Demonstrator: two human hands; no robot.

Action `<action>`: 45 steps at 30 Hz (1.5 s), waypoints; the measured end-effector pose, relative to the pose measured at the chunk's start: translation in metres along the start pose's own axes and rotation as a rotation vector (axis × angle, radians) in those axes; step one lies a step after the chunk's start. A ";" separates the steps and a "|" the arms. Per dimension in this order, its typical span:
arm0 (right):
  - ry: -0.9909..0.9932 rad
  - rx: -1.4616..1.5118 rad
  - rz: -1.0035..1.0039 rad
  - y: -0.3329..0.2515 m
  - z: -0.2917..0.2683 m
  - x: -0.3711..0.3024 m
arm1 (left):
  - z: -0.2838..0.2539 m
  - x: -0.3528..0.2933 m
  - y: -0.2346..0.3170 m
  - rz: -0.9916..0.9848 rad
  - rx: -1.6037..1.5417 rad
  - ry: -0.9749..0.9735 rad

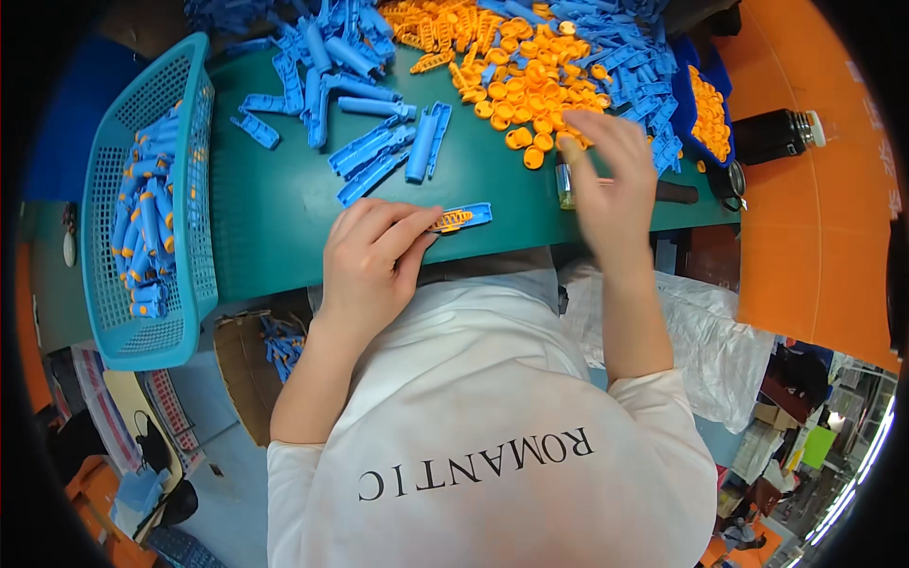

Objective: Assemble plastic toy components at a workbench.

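Observation:
My left hand (371, 257) is closed on the near end of a blue plastic half-shell (480, 213), just above the table's front edge. Inside that shell lies an orange ribbed insert (453, 221), partly covered by my fingertips. Motion smears my right hand (611, 175), which is over the near edge of a heap of round orange caps (535, 85). Whether its fingers hold a cap does not show. Below it lies a hammer with a dark handle (677, 193), its head partly behind the hand. Loose blue shells (379, 156) lie ahead of my left hand.
At the left stands a turquoise basket (204, 189) of assembled blue-and-orange pieces (147, 227). Blue shell heaps (322, 57) and orange ribbed inserts (436, 26) cover the far side of the green table (275, 189). A blue bin (686, 104) of orange parts and a black bottle (772, 137) are at the right.

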State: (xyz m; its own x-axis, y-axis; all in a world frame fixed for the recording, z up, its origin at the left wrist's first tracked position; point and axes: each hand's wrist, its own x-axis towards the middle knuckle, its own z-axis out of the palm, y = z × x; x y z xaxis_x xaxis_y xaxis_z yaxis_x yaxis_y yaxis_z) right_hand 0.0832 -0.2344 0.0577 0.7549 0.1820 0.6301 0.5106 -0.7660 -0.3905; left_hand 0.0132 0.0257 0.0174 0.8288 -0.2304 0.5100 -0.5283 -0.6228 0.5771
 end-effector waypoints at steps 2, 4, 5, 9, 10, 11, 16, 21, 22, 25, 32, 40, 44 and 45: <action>-0.126 -0.197 0.074 0.027 -0.014 0.018 | 0.000 0.009 0.006 -0.013 -0.015 0.027; -0.169 -0.206 0.154 0.046 -0.021 0.026 | -0.005 0.009 0.008 -0.002 -0.007 0.030; -0.157 -0.209 0.153 0.051 -0.019 0.032 | -0.007 0.008 0.006 -0.029 -0.018 0.024; -0.215 -0.039 0.078 0.041 -0.005 0.041 | 0.003 0.009 0.002 0.004 -0.033 -0.002; -0.265 0.078 -0.012 0.029 0.005 0.042 | 0.007 0.009 0.001 0.036 -0.040 -0.029; -0.339 0.098 -0.100 0.014 0.013 0.041 | 0.011 0.011 0.005 0.012 -0.045 -0.011; -0.428 0.015 -0.129 -0.003 0.032 0.048 | 0.006 0.014 0.007 -0.002 -0.067 -0.009; -0.206 -0.155 0.121 0.030 0.016 0.064 | 0.001 0.026 0.000 -0.075 0.109 0.101; -0.183 -0.119 0.169 0.032 0.011 0.065 | 0.001 0.033 -0.001 -0.095 0.198 0.092; -0.183 -0.204 0.303 0.040 -0.011 0.081 | 0.001 0.050 -0.004 -0.068 0.256 0.047; -0.176 -0.285 0.190 0.120 -0.011 0.107 | -0.008 0.052 -0.023 -0.160 0.315 0.012; -0.226 -0.361 -0.253 0.155 0.029 0.130 | -0.003 0.055 -0.003 -0.096 0.194 0.171; -0.055 -0.208 -0.201 0.135 0.018 0.124 | -0.014 0.034 -0.002 -0.052 0.050 0.114; -0.068 -0.066 -0.132 0.126 0.012 0.118 | -0.016 0.028 0.000 -0.036 -0.001 0.062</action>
State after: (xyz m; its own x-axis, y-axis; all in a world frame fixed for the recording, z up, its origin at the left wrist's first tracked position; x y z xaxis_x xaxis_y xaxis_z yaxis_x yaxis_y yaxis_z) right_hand 0.2416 -0.3024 0.0747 0.7108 0.3233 0.6247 0.5804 -0.7714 -0.2611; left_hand 0.0335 0.0316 0.0418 0.8342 -0.1606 0.5276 -0.4984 -0.6292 0.5964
